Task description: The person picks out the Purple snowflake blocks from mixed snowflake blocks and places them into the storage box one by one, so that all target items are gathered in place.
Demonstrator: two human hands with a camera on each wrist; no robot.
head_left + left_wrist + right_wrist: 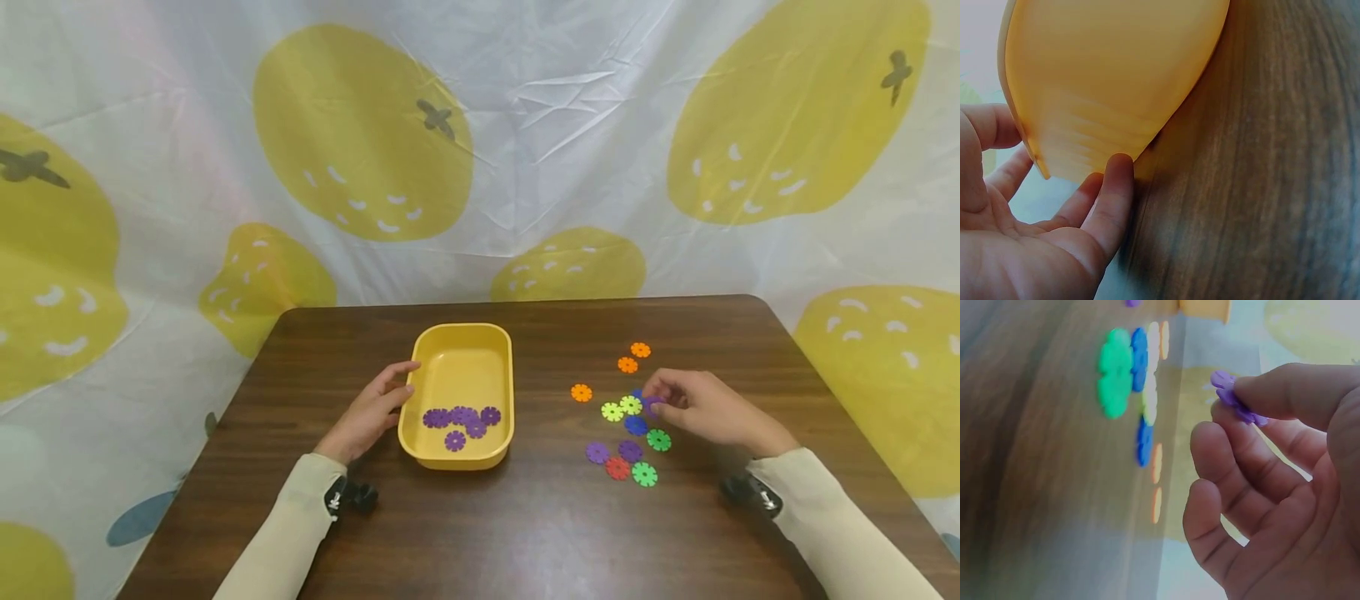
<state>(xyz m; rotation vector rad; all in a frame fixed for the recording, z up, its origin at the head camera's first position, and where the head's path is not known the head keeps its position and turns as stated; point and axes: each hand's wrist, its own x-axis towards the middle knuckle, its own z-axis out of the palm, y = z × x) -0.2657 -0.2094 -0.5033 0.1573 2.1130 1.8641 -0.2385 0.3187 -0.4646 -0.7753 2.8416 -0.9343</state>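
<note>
On the right of the table, my right hand (701, 406) pinches a purple snowflake disc (1232, 397) between thumb and fingertips; the other fingers curl loosely. Under and beside it lie blue (636, 426), yellow-green (612, 412) and green discs (659, 440). My left hand (369, 414) holds the left side of a yellow plastic tub (456, 463), with digits at the rim and fingertips against the outer wall (1110, 62). Several purple discs (454, 441) lie in the near half of the tub, some overlapping.
Orange discs (581, 392) lie toward the back of the loose group. Nearer me are two purple discs (597, 452), a red disc (618, 468) and another green disc (645, 475). A fruit-print curtain (517, 150) hangs behind the brown wooden table (465, 533).
</note>
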